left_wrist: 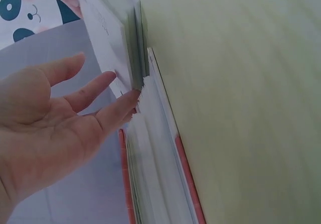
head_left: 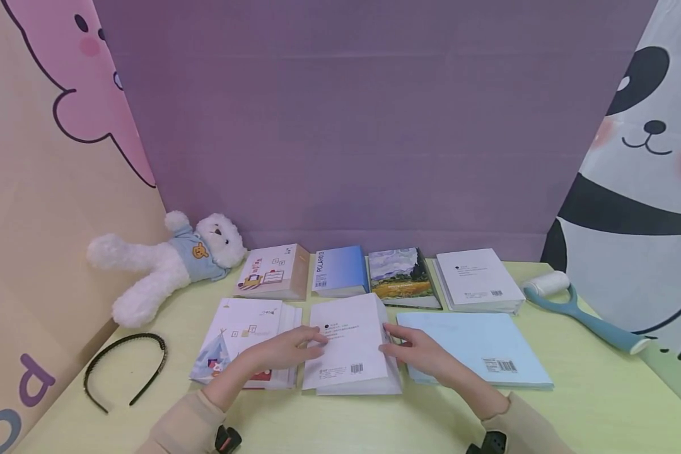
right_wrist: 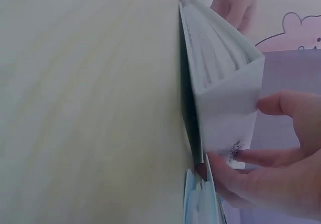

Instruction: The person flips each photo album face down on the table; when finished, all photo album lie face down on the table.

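A white book (head_left: 349, 343) with a barcode lies at the front middle, its cover raised and its pages fanned at the near edge. My left hand (head_left: 286, 347) is at its left side, fingers loosely extended; in the left wrist view the fingertips (left_wrist: 131, 97) meet the cover's edge. From the other side my right hand (head_left: 422, 353) touches the spine (right_wrist: 225, 118), thumb near its upper edge and other fingers lower down. To the left lies a white book with a tent picture (head_left: 250, 334); a light blue book (head_left: 477, 347) lies to the right.
Behind stand a pink-spined book (head_left: 272, 271), a blue POLAROID book (head_left: 340, 268), a painting-covered book (head_left: 403, 274) and another white book (head_left: 477, 277). A plush bear (head_left: 170, 265) and black headband (head_left: 126, 340) are left; a blue-handled lint roller (head_left: 587, 315) is right.
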`<action>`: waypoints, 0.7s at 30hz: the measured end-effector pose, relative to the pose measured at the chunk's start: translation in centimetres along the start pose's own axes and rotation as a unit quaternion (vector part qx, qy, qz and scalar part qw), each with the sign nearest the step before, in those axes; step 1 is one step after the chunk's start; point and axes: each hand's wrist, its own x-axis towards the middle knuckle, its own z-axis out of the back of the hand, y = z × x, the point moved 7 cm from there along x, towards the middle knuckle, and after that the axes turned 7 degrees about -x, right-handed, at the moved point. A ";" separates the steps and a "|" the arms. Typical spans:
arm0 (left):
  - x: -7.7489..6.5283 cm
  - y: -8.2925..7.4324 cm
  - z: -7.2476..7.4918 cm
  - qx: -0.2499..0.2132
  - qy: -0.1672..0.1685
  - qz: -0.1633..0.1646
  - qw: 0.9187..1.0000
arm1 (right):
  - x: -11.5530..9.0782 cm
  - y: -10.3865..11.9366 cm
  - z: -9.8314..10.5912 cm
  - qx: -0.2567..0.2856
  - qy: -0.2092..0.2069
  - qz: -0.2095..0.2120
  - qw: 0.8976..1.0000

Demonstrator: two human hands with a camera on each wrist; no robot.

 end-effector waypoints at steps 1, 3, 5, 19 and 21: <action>0.0 0.0 0.0 0.000 0.001 0.002 1.000 | 0.1 0.0 0.0 -0.003 0.002 0.004 1.000; 0.0 -0.1 -0.1 -0.001 0.006 0.000 1.000 | 0.1 -0.1 -0.1 -0.011 0.010 0.013 1.000; 0.0 -0.1 -0.2 0.000 0.012 0.000 1.000 | 0.2 -0.1 -0.1 -0.012 0.015 0.016 1.000; 0.7 0.8 0.0 -0.039 0.033 0.024 0.998 | 0.6 0.1 -0.2 -0.005 0.026 0.014 1.000; 0.9 0.9 -0.1 -0.041 0.035 0.022 0.998 | 0.7 -0.1 -0.2 -0.003 0.020 0.006 1.000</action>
